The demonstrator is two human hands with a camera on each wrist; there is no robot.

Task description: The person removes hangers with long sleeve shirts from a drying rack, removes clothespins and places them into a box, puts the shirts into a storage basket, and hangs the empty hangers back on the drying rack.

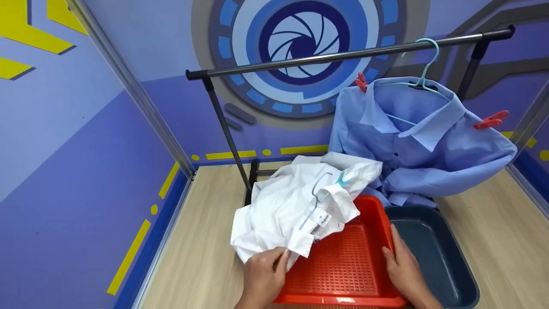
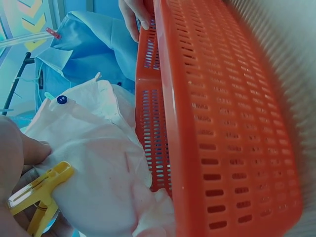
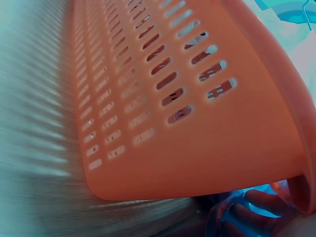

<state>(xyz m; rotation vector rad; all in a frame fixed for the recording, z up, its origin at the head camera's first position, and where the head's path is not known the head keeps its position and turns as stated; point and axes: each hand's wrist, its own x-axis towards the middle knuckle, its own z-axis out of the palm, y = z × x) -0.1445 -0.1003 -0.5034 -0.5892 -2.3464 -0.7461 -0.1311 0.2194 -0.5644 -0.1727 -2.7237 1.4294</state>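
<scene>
A white shirt (image 1: 279, 206) on a light blue hanger (image 1: 316, 191) lies bunched over the left and back of a red perforated basket (image 1: 339, 257). My left hand (image 1: 263, 272) pinches the shirt near its collar, at the basket's left side. In the left wrist view a yellow clothespin (image 2: 42, 192) shows against that hand and the cloth; whether it is held or clipped there I cannot tell. A teal piece (image 1: 342, 179), its kind unclear, sits on the shirt. My right hand (image 1: 405, 264) grips the basket's right rim, thumb inside and fingers outside.
Behind stands a black clothes rail (image 1: 300, 62). A blue shirt (image 1: 407, 146) hangs from it on a mint hanger (image 1: 429, 64), with red clothespins (image 1: 491, 120) at its shoulders. A dark blue basin (image 1: 429, 253) sits right of the basket on the wooden table (image 1: 193, 257).
</scene>
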